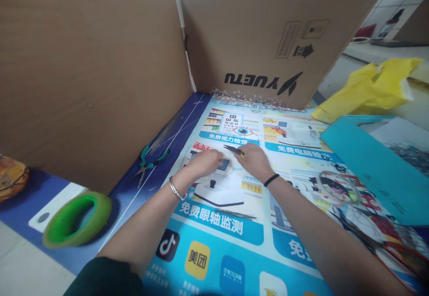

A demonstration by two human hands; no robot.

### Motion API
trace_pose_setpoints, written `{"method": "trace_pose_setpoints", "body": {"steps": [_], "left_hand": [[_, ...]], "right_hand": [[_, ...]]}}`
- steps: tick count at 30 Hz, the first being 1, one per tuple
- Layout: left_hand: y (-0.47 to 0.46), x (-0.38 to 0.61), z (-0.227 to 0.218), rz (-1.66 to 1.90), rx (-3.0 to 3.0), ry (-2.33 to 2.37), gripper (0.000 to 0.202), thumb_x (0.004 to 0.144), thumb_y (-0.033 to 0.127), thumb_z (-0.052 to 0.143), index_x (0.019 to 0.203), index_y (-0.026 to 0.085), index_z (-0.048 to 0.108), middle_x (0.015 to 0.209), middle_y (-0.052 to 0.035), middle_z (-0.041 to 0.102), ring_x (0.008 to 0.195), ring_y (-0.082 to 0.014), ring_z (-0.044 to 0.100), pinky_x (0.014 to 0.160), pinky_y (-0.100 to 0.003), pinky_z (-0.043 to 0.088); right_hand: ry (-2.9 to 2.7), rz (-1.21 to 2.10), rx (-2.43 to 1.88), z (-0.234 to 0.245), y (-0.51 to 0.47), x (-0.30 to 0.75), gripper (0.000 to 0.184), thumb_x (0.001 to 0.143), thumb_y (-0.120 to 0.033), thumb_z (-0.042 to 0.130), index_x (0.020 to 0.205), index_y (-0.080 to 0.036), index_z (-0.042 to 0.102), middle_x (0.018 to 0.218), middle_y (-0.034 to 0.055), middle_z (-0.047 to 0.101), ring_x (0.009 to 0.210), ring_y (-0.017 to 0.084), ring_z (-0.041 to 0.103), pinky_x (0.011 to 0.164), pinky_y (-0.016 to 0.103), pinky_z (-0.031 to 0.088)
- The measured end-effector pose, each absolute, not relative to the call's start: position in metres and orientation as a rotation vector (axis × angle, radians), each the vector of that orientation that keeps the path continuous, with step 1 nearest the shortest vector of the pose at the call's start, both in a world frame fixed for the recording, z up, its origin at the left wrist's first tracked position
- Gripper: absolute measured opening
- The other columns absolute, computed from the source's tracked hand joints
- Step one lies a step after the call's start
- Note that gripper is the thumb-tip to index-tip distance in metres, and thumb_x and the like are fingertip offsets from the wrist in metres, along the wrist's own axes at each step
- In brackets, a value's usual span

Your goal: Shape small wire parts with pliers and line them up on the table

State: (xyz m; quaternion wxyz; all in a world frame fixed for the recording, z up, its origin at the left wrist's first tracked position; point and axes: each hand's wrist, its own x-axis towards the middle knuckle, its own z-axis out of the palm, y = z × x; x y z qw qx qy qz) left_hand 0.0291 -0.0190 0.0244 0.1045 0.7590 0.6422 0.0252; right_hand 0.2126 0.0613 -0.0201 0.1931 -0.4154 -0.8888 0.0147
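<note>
My right hand (pixel 255 161) is closed around a small pair of pliers (pixel 232 149) with dark, pointed jaws and a bit of yellow at the grip. Those jaws point left, over the printed sheet. Just left of them, my left hand (pixel 205 162) is closed in a pinch; whatever its fingertips hold is too fine to make out. Further left lie teal-handled pliers (pixel 147 161), beside a bundle of thin wires (pixel 165 136). More dark thin strands (pixel 236 214) rest on the sheet below my hands.
Cardboard walls (pixel 248 41) stand at the back and left. Green tape (pixel 78 220) lies at left front. On the right are red-handled scissors (pixel 372 242), a clear tape roll (pixel 338 188), a turquoise box (pixel 372 171) and a yellow bag (pixel 368 88). Small clear bits (pixel 248 97) line the back wall.
</note>
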Motion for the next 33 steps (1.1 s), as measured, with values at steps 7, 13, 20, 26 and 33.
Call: {"method": "trace_pose_setpoints", "body": {"steps": [7,13,20,26,33], "left_hand": [[-0.024,0.039,0.03,-0.109,2.256,2.011,0.026,0.083,0.021,0.041,0.091,0.013,0.065,0.092,-0.016,0.067,0.082,-0.0256,0.063,0.07,-0.034,0.046],[-0.024,0.041,0.027,-0.158,2.301,1.98,0.033,0.083,0.017,0.034,0.093,0.01,0.065,0.091,-0.0186,0.066,0.083,-0.0269,0.064,0.07,-0.036,0.047],[-0.023,0.036,0.03,-0.122,2.243,1.974,0.029,0.084,0.019,0.035,0.093,0.014,0.063,0.096,-0.0146,0.066,0.082,-0.024,0.063,0.068,-0.032,0.045],[-0.022,0.032,0.04,0.058,2.177,2.01,0.024,0.083,0.02,0.038,0.088,0.016,0.061,0.096,-0.0114,0.065,0.082,-0.0208,0.061,0.068,-0.029,0.044],[-0.021,0.037,0.042,0.344,2.12,2.043,0.02,0.083,0.02,0.039,0.086,0.016,0.058,0.092,-0.0084,0.064,0.079,-0.0169,0.059,0.069,-0.026,0.043]], "right_hand": [[-2.502,0.053,-1.168,-0.021,0.062,0.213,0.025,0.083,-0.036,0.049,0.092,-0.019,0.064,0.087,0.0067,0.061,0.088,0.02,0.051,0.078,0.028,0.036],[-2.509,0.066,-1.172,-0.022,0.064,0.213,0.024,0.083,-0.036,0.05,0.092,-0.019,0.064,0.087,0.007,0.061,0.088,0.02,0.051,0.077,0.029,0.035],[-2.495,0.044,-1.143,-0.023,0.064,0.212,0.024,0.082,-0.035,0.05,0.092,-0.019,0.064,0.085,0.0069,0.061,0.086,0.02,0.051,0.077,0.029,0.036],[-2.376,0.294,-1.14,-0.02,0.064,0.212,0.024,0.081,-0.037,0.051,0.089,-0.018,0.064,0.083,0.0057,0.061,0.083,0.019,0.052,0.074,0.028,0.037],[-2.142,0.914,-1.031,0.003,0.046,0.205,0.026,0.078,-0.043,0.051,0.074,-0.019,0.058,0.065,-0.0023,0.053,0.063,0.012,0.047,0.058,0.023,0.033]]}}
